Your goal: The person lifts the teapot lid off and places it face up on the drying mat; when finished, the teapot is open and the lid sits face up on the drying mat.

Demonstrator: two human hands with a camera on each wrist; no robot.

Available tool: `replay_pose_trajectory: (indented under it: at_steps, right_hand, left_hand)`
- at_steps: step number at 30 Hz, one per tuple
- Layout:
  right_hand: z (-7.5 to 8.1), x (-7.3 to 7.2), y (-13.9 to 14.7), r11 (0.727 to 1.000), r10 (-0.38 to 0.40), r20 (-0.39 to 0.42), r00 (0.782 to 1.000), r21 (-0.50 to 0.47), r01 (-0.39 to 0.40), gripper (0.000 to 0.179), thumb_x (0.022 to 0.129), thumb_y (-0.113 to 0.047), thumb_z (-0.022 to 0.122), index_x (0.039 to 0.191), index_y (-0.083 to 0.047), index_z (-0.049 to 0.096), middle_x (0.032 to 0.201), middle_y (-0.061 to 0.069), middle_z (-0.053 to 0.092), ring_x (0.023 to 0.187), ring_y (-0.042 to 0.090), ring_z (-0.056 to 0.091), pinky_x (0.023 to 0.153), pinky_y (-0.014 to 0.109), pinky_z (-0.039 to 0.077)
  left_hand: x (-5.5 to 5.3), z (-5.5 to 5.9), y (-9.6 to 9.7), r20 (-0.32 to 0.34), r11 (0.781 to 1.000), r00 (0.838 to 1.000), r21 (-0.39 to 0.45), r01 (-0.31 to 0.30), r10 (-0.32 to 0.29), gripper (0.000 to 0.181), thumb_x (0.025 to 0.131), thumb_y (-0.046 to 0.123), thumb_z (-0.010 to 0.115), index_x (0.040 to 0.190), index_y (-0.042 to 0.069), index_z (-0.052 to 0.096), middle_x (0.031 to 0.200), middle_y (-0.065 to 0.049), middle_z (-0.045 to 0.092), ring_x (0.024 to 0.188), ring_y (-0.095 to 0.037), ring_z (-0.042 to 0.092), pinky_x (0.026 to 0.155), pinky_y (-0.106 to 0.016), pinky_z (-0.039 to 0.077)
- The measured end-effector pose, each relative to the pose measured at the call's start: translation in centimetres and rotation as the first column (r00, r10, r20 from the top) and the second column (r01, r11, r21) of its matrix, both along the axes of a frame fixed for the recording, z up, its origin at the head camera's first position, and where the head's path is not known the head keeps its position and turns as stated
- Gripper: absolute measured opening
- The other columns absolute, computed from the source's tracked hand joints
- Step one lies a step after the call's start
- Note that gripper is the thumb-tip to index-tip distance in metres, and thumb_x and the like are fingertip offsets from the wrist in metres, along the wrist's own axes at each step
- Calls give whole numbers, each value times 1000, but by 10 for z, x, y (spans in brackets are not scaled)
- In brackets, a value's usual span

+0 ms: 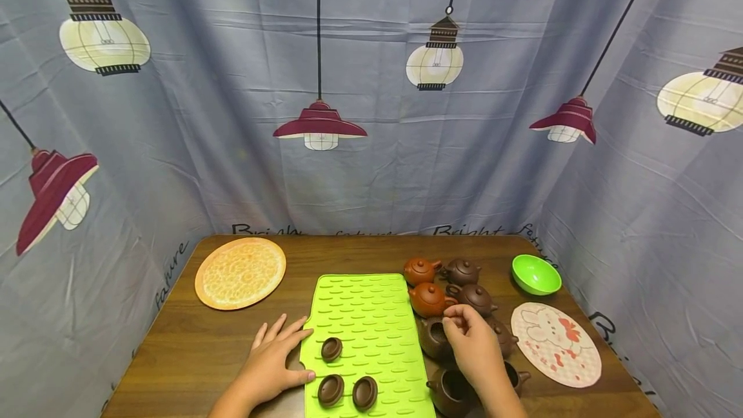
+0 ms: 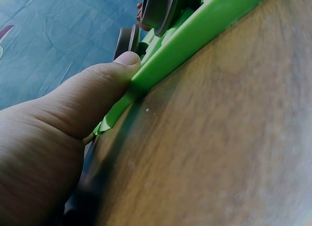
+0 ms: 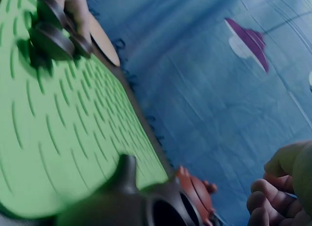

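My left hand [image 1: 269,363] lies at the left edge of a bright green ridged mat [image 1: 371,321], fingers spread. In the left wrist view its thumb [image 2: 105,84] touches the mat's raised edge. Near it on the mat are three brown teapot lids, one lid [image 1: 331,349] behind a left lid [image 1: 331,391] and a right lid [image 1: 364,393]. Over the teapots hovers my right hand [image 1: 477,347], its fingers loosely bent with nothing seen in them. Beside it are a lidless brown teapot [image 1: 429,342] and a lidded brown teapot [image 1: 504,338]. Another lidless teapot [image 1: 448,395] stands nearer me.
Behind the right hand stand two orange teapots, one the nearer teapot [image 1: 429,302], and lidded dark brown teapots [image 1: 476,298]. A green bowl [image 1: 536,275] and a rabbit-print placemat [image 1: 557,345] lie right. A round yellow placemat [image 1: 240,273] lies back left. Printed curtains surround the wooden table [image 1: 168,353].
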State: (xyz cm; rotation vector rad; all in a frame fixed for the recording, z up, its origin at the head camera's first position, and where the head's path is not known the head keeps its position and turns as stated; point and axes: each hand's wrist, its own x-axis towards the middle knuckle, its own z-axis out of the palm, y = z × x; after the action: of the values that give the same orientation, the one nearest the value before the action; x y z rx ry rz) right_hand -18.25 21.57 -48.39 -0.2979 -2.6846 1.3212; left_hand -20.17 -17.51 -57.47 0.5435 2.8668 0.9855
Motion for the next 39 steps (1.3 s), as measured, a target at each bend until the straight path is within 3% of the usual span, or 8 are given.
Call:
replay_pose_trajectory:
  at_steps: [11,21,30,33,39]
  right_hand:
    - [-1,0,47,970,-17,-26,1000,241,23,27,100,-19,69,123,-6,68,107,7,67,95,21,63,76,33,50]
    - [-7,0,61,948,-17,-24,1000,318,24,32,95,-16,73,123,-1,66,110,17,68,107,35,63,87,55,51]
    - [-14,-3,65,938,1,66,998,347,-24,26,96,-16,71,118,-2,67,100,9,65,95,28,63,81,51,51]
    - [-16,-4,65,939,3,86,996,342,-32,22,97,-15,69,116,-3,68,96,6,64,88,24,61,76,44,50]
    - [-19,-6,65,941,-4,81,997,337,-24,21,97,-13,69,115,-2,67,93,4,63,84,21,59,72,38,47]
  left_hand:
    - [1,-1,0,3,1000,1000,4,-2,2,92,75,72,81,148,20,60,168,0,40,158,-49,18,122,-75,-7]
    - [0,-1,0,-3,1000,1000,6,-10,10,91,76,72,80,148,20,60,167,0,41,159,-48,19,122,-75,-7]
    - [0,-1,1,-4,1000,1000,2,-6,6,92,76,73,79,148,19,60,168,-1,40,158,-48,19,122,-76,-6]
    - [0,-2,0,-3,1000,1000,5,-5,5,92,76,72,80,148,19,60,168,-1,41,158,-48,19,122,-76,-6]
    - [-1,-3,0,-8,1000,1000,11,-1,1,92,76,72,80,148,19,60,167,-1,41,158,-49,19,121,-77,-6]
